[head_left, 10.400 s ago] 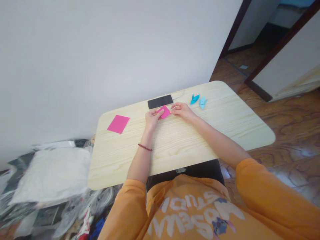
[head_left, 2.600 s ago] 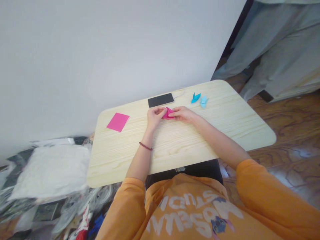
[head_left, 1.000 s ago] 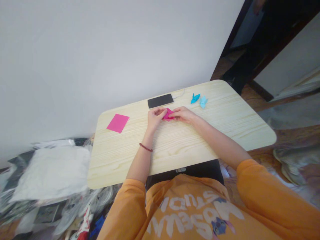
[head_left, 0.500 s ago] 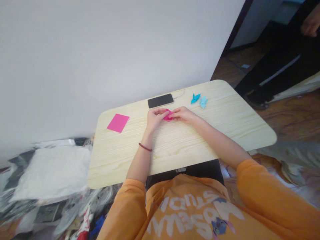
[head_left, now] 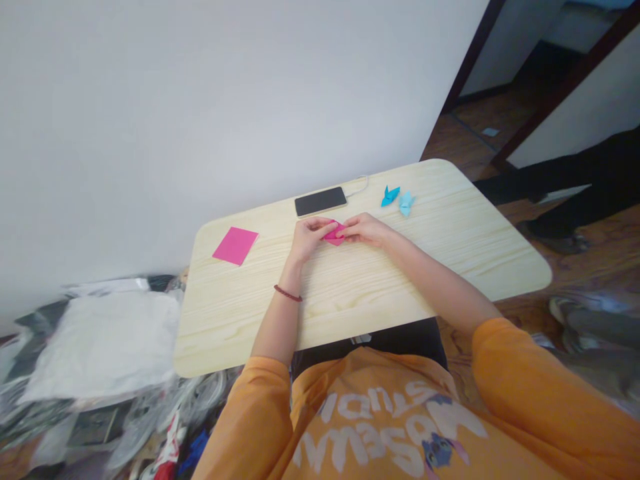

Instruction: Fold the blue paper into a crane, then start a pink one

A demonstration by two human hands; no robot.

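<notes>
Between my hands is a small folded piece of pink origami paper point(head_left: 335, 238), just above or on the tabletop near its middle. My left hand point(head_left: 311, 236) pinches its left side, thumb and fingers closed on it. On the other side my right hand point(head_left: 367, 230) grips the paper's right edge with thumb and fingertips. The fingers hide part of the folds. A flat pink stack of square paper point(head_left: 237, 246) lies to the left. At the right rear are two folded paper figures, one darker blue point(head_left: 391, 196) and one pale blue point(head_left: 407, 204).
A phone point(head_left: 321, 201) with a white cable lies behind my hands by the wall. The pale wooden table point(head_left: 360, 293) has rounded corners. Bags and a white bundle point(head_left: 105, 343) crowd the floor at left. Other people's legs point(head_left: 565, 190) show at right.
My hands stay in place and the pink paper shifts slightly, showing a little more of its lower part. At right, a person in black trousers has moved further right.
</notes>
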